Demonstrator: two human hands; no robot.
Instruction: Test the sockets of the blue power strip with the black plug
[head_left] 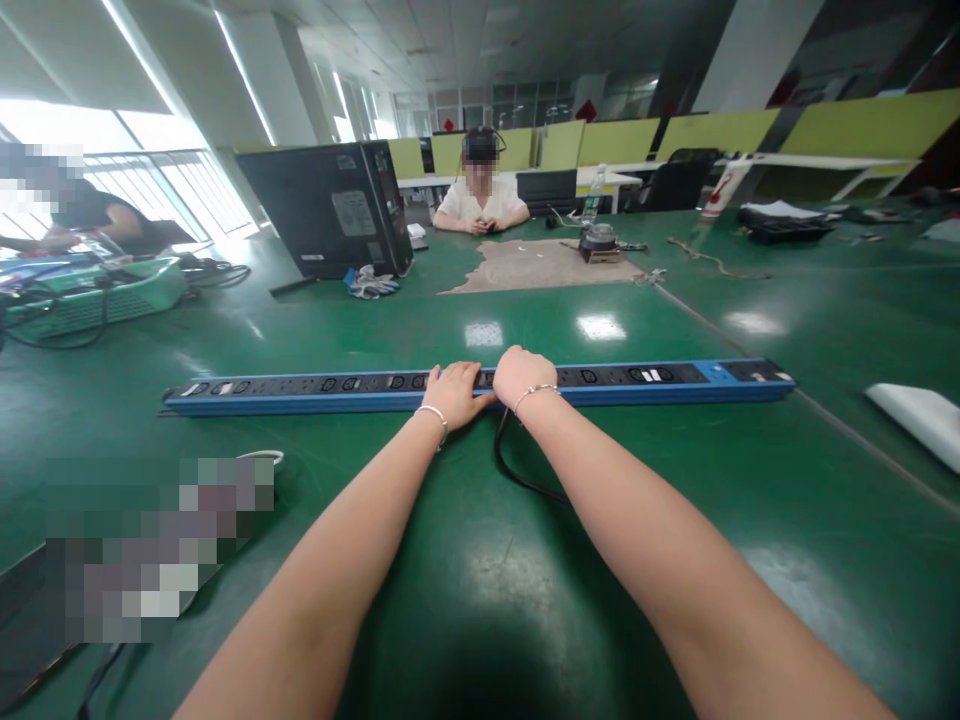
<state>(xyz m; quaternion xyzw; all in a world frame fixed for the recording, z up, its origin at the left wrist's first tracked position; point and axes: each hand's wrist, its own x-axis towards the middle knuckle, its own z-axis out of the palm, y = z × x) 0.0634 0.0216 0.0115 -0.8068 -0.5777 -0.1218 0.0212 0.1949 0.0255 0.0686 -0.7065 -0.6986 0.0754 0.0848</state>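
A long blue and black power strip with many sockets lies across the green table. My left hand rests on its middle, fingers spread over the top face and thumb along the front edge. Just to the right, my right hand is closed over the strip; a black cable runs from beneath it toward me and passes under my right forearm. Whatever end of the cable is inside the fist is hidden.
Behind the strip stand a black computer case, grey gloves and cardboard bearing a small device. A green basket is at left, a white object at right. One person sits opposite, another at left.
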